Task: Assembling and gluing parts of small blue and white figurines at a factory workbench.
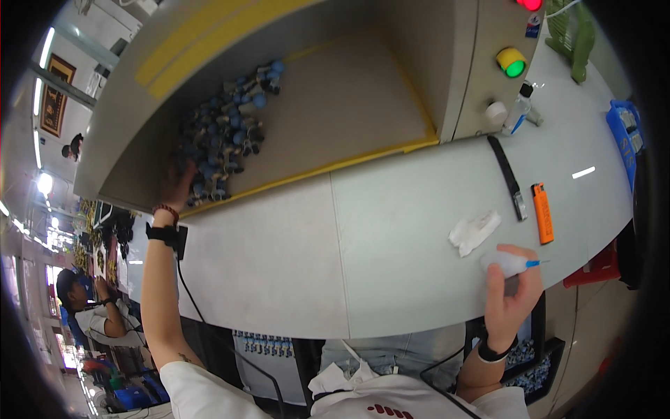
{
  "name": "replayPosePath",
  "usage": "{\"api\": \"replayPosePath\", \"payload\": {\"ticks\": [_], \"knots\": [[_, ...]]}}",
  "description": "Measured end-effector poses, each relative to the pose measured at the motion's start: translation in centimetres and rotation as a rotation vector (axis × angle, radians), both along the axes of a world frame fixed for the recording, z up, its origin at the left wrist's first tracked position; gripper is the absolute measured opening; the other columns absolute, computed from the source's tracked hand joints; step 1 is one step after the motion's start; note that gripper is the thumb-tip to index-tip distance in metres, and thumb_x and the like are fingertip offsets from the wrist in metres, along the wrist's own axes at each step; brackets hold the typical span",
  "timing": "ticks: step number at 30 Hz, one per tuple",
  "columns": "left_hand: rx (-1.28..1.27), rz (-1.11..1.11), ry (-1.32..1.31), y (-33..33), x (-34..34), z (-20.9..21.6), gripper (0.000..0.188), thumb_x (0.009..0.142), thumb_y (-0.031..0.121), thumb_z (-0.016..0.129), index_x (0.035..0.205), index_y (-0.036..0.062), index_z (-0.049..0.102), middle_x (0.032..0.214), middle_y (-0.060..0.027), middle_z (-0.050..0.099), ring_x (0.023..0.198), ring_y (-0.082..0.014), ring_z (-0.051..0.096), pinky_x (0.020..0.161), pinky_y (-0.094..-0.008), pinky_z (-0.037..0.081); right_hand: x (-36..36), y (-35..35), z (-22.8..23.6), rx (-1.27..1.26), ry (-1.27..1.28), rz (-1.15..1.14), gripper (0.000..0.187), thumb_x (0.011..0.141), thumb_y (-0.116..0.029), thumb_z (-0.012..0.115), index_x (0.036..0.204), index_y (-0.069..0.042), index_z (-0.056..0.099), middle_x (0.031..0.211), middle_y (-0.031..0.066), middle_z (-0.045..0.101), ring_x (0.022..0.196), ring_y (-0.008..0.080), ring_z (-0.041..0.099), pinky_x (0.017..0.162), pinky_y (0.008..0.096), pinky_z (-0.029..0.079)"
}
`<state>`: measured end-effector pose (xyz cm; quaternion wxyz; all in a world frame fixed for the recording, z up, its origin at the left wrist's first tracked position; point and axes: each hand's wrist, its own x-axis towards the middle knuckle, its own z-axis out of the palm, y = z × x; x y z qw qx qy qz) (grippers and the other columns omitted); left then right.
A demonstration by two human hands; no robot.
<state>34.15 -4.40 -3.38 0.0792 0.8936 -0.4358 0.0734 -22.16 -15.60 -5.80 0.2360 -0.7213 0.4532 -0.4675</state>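
Observation:
A heap of small blue figures with dark and pale parts (227, 133) lies at the left inside a grey machine opening. At the heap's near left edge is my left hand (177, 184), its fingers stretched out against the figures, in shadow and partly hidden. My right hand (515, 297) is closed around a small white squeeze bottle (504, 263) above the right part of the table. The bottle is tipped on its side, and its blue needle tip (532, 264) points right. Just beyond that hand lies a crumpled white tissue (474, 232).
An orange lighter (542, 213) and a black strap with a metal end (508, 178) lie beyond my right hand. A clear bottle (518, 110) stands by the machine's lit green button (515, 68). Yellow tape (328, 170) edges the opening. Another person (98, 314) sits far left.

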Motion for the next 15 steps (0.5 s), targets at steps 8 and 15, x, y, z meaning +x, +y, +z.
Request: {"api": "replayPosePath", "payload": {"ticks": [8,15], "knots": [[0.057,0.050,-0.080,-2.9,-3.9,-3.2,0.068,0.073,0.056,0.046,0.124,0.0113,0.038,0.128,-0.0204,0.032,0.121,-0.0355,0.025,0.098,-0.0400,0.023,0.0,-0.5,0.5,0.028,0.030,0.018,0.018,0.067,-0.009,0.060,0.082,-0.001,0.053,0.079,0.0105,0.055,0.069,0.0256,0.049,0.061,0.0315,0.037],[0.013,-0.186,0.093,-9.9,-12.2,0.2,0.074,0.067,0.057,0.055,0.125,0.0130,0.039,0.130,-0.0200,0.030,0.122,-0.0349,0.024,0.100,-0.0432,0.017,0.3,-0.4,0.4,-0.033,0.069,0.025,0.019,0.065,-0.009,0.061,0.081,-0.001,0.054,0.078,0.0105,0.055,0.068,0.0267,0.049,0.062,0.0321,0.036]]}}
